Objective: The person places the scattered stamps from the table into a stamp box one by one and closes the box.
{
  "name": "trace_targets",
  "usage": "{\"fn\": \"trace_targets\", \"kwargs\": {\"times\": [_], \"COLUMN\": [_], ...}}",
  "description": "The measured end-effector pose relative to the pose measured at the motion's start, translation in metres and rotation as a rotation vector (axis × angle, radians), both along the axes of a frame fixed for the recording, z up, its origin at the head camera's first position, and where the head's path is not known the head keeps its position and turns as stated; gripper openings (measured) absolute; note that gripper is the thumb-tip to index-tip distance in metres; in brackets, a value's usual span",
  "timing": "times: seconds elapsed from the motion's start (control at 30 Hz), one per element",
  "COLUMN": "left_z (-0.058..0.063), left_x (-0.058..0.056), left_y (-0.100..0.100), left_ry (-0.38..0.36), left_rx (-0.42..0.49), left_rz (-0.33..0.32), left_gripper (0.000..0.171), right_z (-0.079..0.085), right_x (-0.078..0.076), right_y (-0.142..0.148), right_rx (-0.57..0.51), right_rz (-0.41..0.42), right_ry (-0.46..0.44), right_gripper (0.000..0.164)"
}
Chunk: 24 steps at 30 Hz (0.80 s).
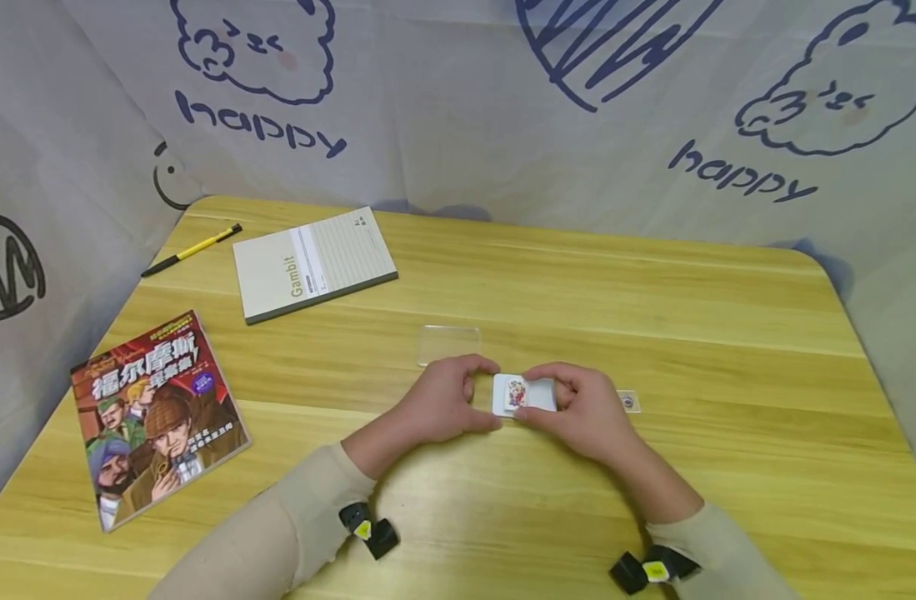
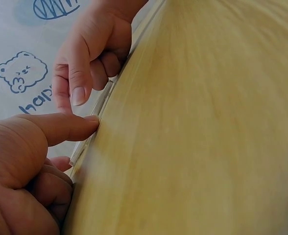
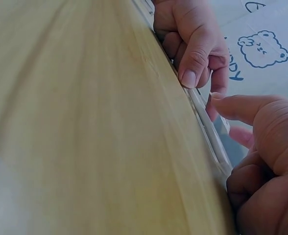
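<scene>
A shallow white case with clear edges [image 1: 543, 398] lies on the table between the two hands. Above its left part is a small white card with a colourful figure [image 1: 516, 392], apparently the top of a thin stack. My right hand [image 1: 588, 412] pinches this card by its near and far edges with thumb and forefinger. My left hand [image 1: 446, 400] holds the case around its left end, thumb on the near side and forefinger on the far side. In the right wrist view the case's transparent edge [image 3: 210, 132] lies flat, under the right fingers [image 3: 237, 107].
A clear lid [image 1: 448, 344] lies behind the left hand, and a small clear-edged card [image 1: 630, 402] lies right of the right hand. Toward the left are a notebook [image 1: 315, 265], a yellow-black pen [image 1: 191, 250] and an illustrated book [image 1: 161, 421]. Printed cloth [image 1: 458, 117] hangs behind the table.
</scene>
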<state>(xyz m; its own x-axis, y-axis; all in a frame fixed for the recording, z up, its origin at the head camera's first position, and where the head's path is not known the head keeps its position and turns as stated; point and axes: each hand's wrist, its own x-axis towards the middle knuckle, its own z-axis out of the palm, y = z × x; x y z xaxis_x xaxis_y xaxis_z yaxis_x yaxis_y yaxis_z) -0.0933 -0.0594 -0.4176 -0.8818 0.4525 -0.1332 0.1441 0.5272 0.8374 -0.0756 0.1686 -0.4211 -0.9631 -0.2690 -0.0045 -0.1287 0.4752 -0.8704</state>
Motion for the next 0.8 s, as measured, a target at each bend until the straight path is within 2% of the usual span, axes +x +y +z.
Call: {"fn": "trace_targets", "kwargs": {"times": [0.8], "left_z": [0.0023], "left_x": [0.0009], "left_y": [0.0007], "left_ry": [-0.019], "left_rx": [0.015], "left_rz": [0.008], "left_gripper": [0.063], "right_z": [-0.0019], "right_x": [-0.002], "right_y": [-0.0054], "right_rx": [0.083], "right_rz": [-0.015], "right_ry": [0.01], "right_gripper": [0.039]}}
